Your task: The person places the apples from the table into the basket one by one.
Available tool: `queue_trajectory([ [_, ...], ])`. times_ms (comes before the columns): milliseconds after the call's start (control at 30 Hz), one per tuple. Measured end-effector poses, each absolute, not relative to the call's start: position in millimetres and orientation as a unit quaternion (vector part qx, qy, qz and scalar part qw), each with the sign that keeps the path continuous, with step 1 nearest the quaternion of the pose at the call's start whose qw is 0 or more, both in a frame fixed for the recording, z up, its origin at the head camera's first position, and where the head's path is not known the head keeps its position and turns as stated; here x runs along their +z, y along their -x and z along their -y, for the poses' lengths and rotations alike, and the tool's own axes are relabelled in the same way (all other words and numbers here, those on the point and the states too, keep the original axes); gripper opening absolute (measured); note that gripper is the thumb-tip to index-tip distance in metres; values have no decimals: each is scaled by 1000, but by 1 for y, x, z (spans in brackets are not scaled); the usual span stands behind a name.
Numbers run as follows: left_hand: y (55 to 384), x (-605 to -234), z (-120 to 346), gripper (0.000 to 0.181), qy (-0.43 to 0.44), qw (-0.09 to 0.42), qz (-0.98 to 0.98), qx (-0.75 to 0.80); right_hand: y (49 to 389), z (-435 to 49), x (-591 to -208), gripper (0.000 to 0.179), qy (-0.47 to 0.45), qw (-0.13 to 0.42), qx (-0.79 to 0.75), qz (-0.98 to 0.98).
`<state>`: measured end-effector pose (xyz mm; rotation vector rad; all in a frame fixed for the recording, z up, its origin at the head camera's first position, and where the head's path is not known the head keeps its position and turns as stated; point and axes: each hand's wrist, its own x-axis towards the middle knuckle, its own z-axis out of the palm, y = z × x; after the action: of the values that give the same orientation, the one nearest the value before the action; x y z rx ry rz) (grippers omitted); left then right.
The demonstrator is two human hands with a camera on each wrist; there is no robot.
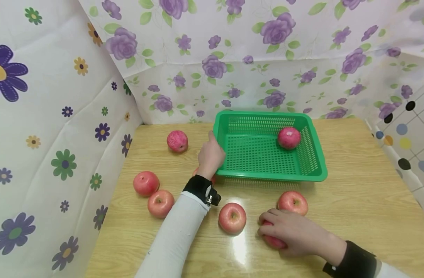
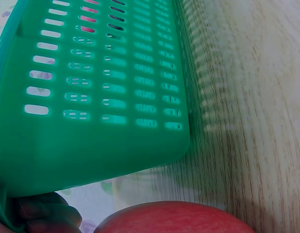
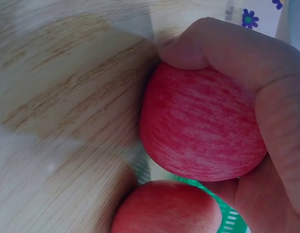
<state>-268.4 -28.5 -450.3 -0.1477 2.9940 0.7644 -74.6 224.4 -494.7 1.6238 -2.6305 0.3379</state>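
A green plastic basket (image 1: 271,176) with slotted walls stands at the back of the table, one dark pink apple (image 1: 289,138) inside it at the right. My left hand (image 1: 212,155) grips the basket's left rim, fingers curled under it in the left wrist view. Partly hidden behind that wrist, an apple (image 2: 174,219) lies close to the basket's corner. In front of the basket, my right hand (image 1: 297,232) grips a red streaked apple (image 3: 200,124) low at the tabletop, thumb and fingers round its sides. Just beyond this hand sits another apple (image 1: 293,202).
A single apple (image 1: 232,218) rests between the two arms. To the left lie a pair of apples (image 1: 146,183) close together and a darker apple (image 1: 177,141) farther back. Flowered cloth (image 1: 212,88) hangs behind the wooden table (image 1: 351,154) and along its left side.
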Motion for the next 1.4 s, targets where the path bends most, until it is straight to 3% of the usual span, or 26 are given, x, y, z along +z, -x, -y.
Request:
queue_trajectory([
  [533, 268, -450, 29, 72, 51, 25, -968, 246, 81, -225, -463, 66, -494, -6, 115, 862],
  [1167, 266, -450, 29, 72, 49, 22, -967, 248, 101, -233, -426, 71, -469, 15, 155, 869],
  [1400, 266, -450, 28, 70, 47, 16, -968, 244, 115, -239, -409, 68, -466, 50, 169, 867],
])
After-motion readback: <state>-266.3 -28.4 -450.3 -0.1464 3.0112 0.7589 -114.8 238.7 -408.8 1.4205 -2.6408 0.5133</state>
